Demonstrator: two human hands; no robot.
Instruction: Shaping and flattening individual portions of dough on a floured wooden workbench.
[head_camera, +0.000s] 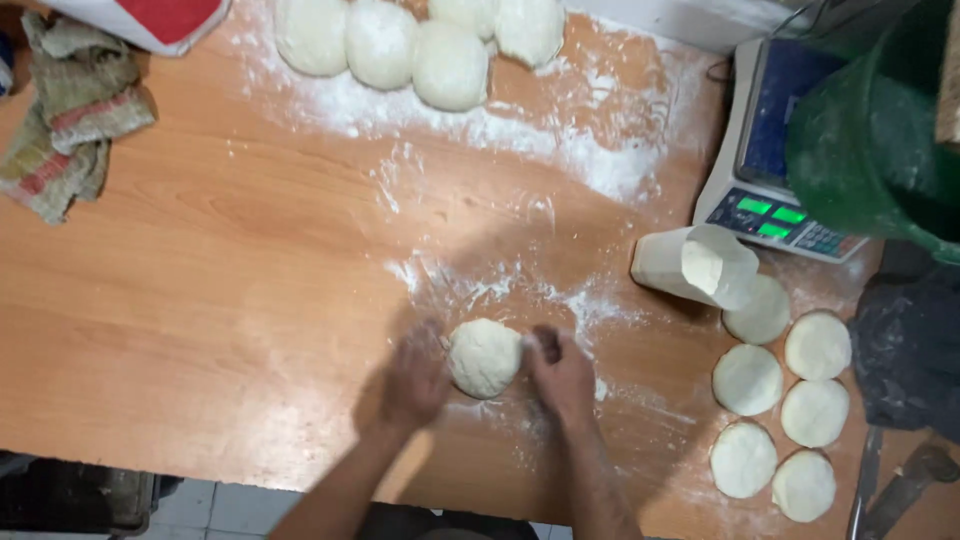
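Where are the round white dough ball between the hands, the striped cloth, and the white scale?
round white dough ball (484, 357), head view, its floury top.
striped cloth (68, 110), head view, a crumpled middle fold.
white scale (722, 190), head view, its left edge.

Dough ball (484, 357) sits on the table (200, 300) near the front edge, left hand (415, 380) at its left side, right hand (562, 375) at its right. Behind, at the far edge, a cluster of dough balls (415, 40). Far left corner, a cloth (65, 115). To the right, a tipped cup (695, 265), a scale (775, 150) behind it, and flattened dough discs (780, 400) in front.
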